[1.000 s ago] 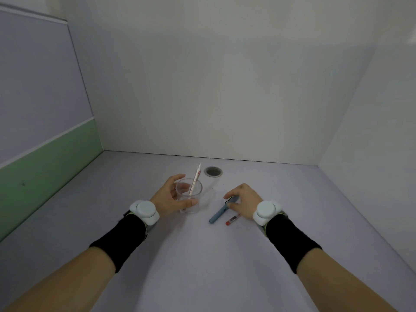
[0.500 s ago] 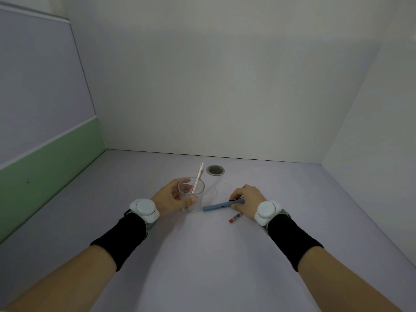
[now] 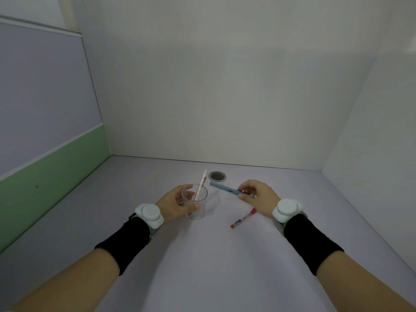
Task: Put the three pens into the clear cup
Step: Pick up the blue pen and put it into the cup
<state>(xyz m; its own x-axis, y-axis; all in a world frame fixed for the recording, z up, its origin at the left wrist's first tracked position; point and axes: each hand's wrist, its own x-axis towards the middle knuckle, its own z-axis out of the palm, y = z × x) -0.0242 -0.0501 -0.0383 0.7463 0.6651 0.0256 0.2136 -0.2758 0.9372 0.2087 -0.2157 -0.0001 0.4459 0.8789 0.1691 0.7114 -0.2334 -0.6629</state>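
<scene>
Up off the table came the blue pen point(image 3: 225, 189): a second earlier it had been lying flat under my right hand point(image 3: 258, 195), and half a second after that it was level and pointing at the cup. At this moment I had it pinched by the clip end in the right fingertips, clear of the table, its free tip aimed left and just beside the rim of the clear cup point(image 3: 195, 204). My left hand point(image 3: 177, 206) was wrapped round the cup, thumb across the near wall and fingers behind it, holding it upright on the table point(image 3: 202, 266), much as it had been in both earlier views.

What worried me was the approach. The pen was close to horizontal, so if I pushed it across like that, I judged the tip would knock the rim or the white pen point(image 3: 201, 187) leaning out of it rather than drop in. It needed tipping nose-down first. A light plastic cup with a long pen resting against its far lip looked top-heavy to me, so letting go with the left hand too soon could have tipped it over. A grip so far back on the pen also gave me little control of the tip.

Contents: the white pen alone stood in the cup, slanted, its top well above the rim. The red-capped pen point(image 3: 243, 218) lay on the table near my right wrist, well apart from the cup and untouched. One in, one in hand, one to go.
</scene>
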